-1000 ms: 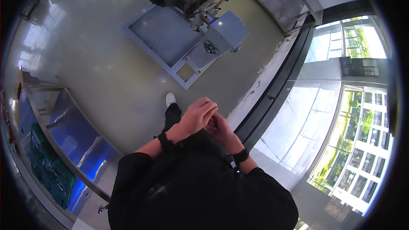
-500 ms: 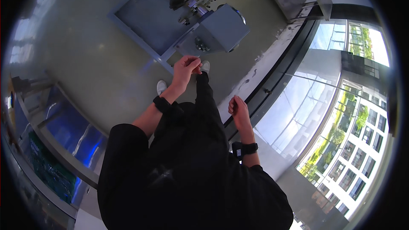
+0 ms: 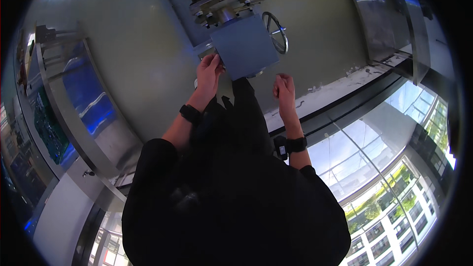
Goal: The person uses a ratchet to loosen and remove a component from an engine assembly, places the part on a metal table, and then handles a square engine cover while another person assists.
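Observation:
My left hand [image 3: 209,76] is beside the left side of a blue-grey metal box [image 3: 246,48], with its fingers bent and pressed together. Its fingertips are close to the box, and whatever they hold is too small or hidden to make out. To the right of the box's near corner, my right hand [image 3: 284,88] hangs in the air, loosely curled, and nothing shows in it. A metal handwheel [image 3: 276,33] projects from the box's right side. Beyond the box is a mechanical assembly [image 3: 229,0] of shafts, bolts and brackets.
A grey base frame [image 3: 172,9] lies on the floor behind the box. Glass windows [image 3: 364,142] in dark frames run along the right. Metal-framed cases with blue panels [image 3: 91,93] stand at the left, and a metal cabinet [image 3: 372,14] at the far right.
I have come closer to the machine and turned, so the box now sits in front of my hands. My left hand has come to the box's left side. My right hand has moved forward.

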The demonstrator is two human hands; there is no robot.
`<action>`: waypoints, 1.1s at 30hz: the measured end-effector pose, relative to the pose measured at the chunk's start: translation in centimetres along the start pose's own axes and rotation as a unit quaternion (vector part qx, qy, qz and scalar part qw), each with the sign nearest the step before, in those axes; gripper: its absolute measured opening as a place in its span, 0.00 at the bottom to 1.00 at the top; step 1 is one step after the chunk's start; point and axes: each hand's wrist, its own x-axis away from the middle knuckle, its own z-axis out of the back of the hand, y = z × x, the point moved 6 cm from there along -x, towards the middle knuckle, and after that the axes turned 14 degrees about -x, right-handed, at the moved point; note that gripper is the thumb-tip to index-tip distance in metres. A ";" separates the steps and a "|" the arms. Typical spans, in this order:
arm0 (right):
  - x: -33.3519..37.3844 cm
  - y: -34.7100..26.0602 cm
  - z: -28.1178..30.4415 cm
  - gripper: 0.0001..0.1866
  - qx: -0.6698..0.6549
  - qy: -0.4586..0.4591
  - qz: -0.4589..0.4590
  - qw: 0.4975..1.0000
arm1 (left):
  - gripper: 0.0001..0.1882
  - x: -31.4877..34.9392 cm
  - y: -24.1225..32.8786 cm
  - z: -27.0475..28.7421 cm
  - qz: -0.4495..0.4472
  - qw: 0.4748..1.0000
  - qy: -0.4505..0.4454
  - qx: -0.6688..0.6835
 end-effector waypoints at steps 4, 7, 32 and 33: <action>-3.6 -3.1 0.0 0.20 0.086 -0.011 0.043 0.995 | 0.05 -0.3 -0.1 -0.7 -0.017 0.997 0.035 0.073; -4.9 -4.5 -0.9 0.24 0.169 -0.027 0.031 0.985 | 0.04 0.2 -0.7 -0.8 -0.022 0.993 0.057 0.102; -6.3 -3.9 -3.1 0.14 0.291 -0.036 -0.051 0.955 | 0.06 0.9 2.3 1.1 -0.283 0.944 0.075 -0.151; -6.2 -3.9 -3.1 0.14 0.291 -0.032 -0.054 0.955 | 0.06 0.9 2.2 1.2 -0.279 0.945 0.073 -0.151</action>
